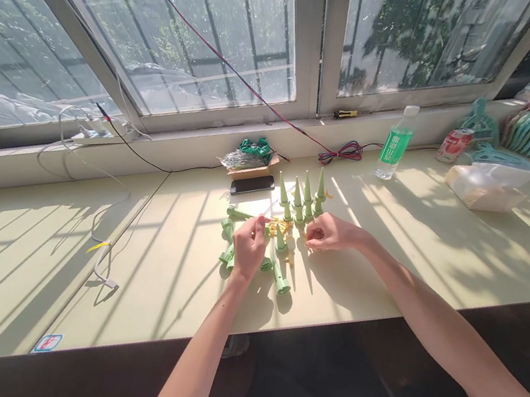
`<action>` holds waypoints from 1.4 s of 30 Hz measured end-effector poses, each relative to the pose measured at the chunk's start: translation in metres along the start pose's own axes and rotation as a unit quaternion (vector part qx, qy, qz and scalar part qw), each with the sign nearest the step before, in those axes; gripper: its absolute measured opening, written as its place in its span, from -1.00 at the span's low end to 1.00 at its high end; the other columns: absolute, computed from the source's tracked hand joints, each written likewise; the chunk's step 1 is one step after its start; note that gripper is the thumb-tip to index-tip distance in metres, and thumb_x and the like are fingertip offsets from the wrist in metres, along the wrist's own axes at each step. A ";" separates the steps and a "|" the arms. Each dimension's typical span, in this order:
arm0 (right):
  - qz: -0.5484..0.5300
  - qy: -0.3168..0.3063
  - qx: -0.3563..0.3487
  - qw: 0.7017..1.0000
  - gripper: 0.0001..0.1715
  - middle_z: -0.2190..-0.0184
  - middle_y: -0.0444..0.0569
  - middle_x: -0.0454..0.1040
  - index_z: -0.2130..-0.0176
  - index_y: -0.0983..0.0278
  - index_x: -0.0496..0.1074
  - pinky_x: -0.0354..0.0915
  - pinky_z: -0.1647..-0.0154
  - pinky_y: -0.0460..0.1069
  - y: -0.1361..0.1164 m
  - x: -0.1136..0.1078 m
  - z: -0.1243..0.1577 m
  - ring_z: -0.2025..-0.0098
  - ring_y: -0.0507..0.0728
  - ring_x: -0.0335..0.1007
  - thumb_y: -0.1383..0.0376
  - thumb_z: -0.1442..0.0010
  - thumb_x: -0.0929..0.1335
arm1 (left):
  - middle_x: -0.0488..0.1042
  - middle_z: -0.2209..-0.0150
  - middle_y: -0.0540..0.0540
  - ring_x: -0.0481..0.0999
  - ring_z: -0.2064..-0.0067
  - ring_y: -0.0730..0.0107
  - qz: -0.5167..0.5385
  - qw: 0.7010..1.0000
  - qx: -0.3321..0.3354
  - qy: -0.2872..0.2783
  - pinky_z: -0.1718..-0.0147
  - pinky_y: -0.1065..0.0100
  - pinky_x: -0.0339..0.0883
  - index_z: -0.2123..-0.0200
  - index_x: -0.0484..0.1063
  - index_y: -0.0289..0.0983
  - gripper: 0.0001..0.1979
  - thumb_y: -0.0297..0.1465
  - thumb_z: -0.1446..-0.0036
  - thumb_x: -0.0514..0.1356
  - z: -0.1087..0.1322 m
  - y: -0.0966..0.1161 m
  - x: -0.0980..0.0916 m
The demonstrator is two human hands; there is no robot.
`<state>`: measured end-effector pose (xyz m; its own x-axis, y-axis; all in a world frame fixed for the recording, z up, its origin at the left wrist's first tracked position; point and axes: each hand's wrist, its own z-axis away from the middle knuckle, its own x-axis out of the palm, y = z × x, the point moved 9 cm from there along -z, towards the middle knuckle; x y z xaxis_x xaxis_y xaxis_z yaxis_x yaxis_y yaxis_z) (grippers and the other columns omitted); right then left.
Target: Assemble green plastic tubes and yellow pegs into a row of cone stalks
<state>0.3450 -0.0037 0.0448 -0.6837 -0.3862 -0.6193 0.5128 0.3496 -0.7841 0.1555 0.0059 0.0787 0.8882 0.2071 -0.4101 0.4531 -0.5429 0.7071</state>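
My left hand (pixel 249 246) is closed in a pinch above a pile of small yellow pieces (pixel 280 226); what its fingers hold cannot be made out. My right hand (pixel 328 233) has its fingers curled together near the front of the standing green spikes (pixel 307 196), and its fingertips hide whatever may be in them. A single green cone (pixel 280 239) stands between both hands. Light-green hollow tubes with flared ends lie around my left hand, one green tube (pixel 280 278) pointing toward me.
Behind the parts are a black phone (pixel 252 185) and a small box (pixel 247 164) with wrapped items. A water bottle (pixel 393 147), a drink can (pixel 454 144) and a pale bag (pixel 491 186) stand right. A white cable (pixel 98 238) lies left.
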 end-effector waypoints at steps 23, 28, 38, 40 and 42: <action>-0.184 0.164 -0.011 0.969 -0.66 0.47 -0.08 0.50 0.32 0.23 0.30 0.28 0.56 -0.04 0.018 -0.015 -0.011 0.62 0.01 0.32 0.03 -0.19 0.39 | 0.35 0.52 0.05 0.22 0.54 0.53 -0.027 0.984 0.074 -0.162 0.54 0.43 0.14 0.51 0.33 -0.27 -0.71 -0.25 -0.14 0.29 0.007 0.005 0.029; -0.181 0.163 -0.011 0.970 -0.61 0.46 -0.09 0.48 0.31 0.23 0.29 0.27 0.56 -0.05 0.020 -0.014 -0.012 0.61 0.01 0.32 -0.02 -0.20 0.37 | 0.31 0.55 0.06 0.26 0.52 0.51 -0.048 0.979 0.081 -0.179 0.50 0.42 0.15 0.53 0.31 -0.26 -0.72 -0.30 -0.18 0.23 0.010 0.005 0.032; -0.210 0.182 -0.006 0.961 -0.70 0.57 -0.17 0.35 0.36 0.26 0.32 0.17 0.58 -0.08 0.009 -0.009 -0.013 0.60 -0.02 0.22 0.09 -0.15 0.39 | 0.22 0.58 0.07 0.16 0.54 0.51 0.005 0.989 0.031 -0.148 0.58 0.44 0.06 0.53 0.31 -0.27 -0.66 -0.22 -0.22 0.22 0.006 -0.001 0.028; -0.227 0.175 -0.007 0.958 -0.71 0.57 -0.18 0.36 0.36 0.26 0.32 0.16 0.59 -0.08 0.006 -0.007 -0.013 0.62 -0.04 0.19 0.10 -0.14 0.39 | 0.23 0.58 0.06 0.17 0.54 0.51 0.005 0.989 0.026 -0.148 0.58 0.45 0.07 0.51 0.34 -0.27 -0.67 -0.22 -0.22 0.21 0.006 -0.002 0.028; -0.235 0.173 -0.006 0.956 -0.70 0.56 -0.17 0.37 0.36 0.26 0.32 0.15 0.60 -0.08 0.006 -0.005 -0.014 0.62 -0.04 0.19 0.10 -0.13 0.40 | 0.24 0.58 0.06 0.17 0.54 0.51 0.010 0.989 0.023 -0.149 0.59 0.45 0.08 0.50 0.37 -0.28 -0.68 -0.22 -0.23 0.21 0.005 -0.002 0.028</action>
<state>0.3445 0.0125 0.0437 -0.9694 -0.1978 -0.1453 0.1010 0.2179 -0.9707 0.1786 0.0085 0.0625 0.8322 -0.0489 -0.5523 0.4254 -0.5826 0.6925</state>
